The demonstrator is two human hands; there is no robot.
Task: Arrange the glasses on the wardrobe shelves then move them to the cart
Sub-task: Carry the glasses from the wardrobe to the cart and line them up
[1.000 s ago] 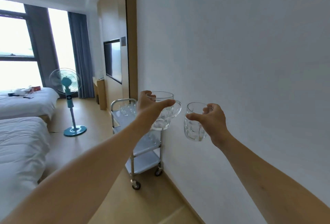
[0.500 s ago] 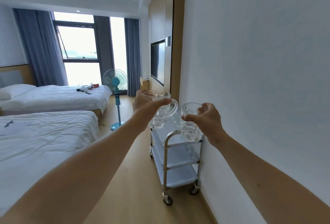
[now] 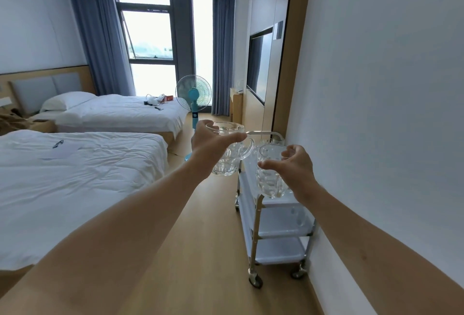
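My left hand (image 3: 211,142) grips a clear glass mug (image 3: 229,159) by its rim, handle pointing right. My right hand (image 3: 295,166) holds a second clear glass (image 3: 270,176) from its right side, fingers curled round it. Both glasses hang in the air above the near end of a white three-tier cart (image 3: 278,229) with a metal frame and castors. The cart stands against the right wall. Faint glassware shows on its top tier behind the held glasses; the wardrobe is out of view.
A white wall (image 3: 376,113) runs along the right. Two white beds (image 3: 75,171) fill the left side. A blue pedestal fan (image 3: 193,96) stands beyond the cart, a wall television (image 3: 258,63) further on. Wooden floor (image 3: 200,239) lies between the near bed and the cart.
The view has swung left and moved forward, so the cart now sits lower and nearer under the glasses. Both hands keep holding their glasses at arm's length.
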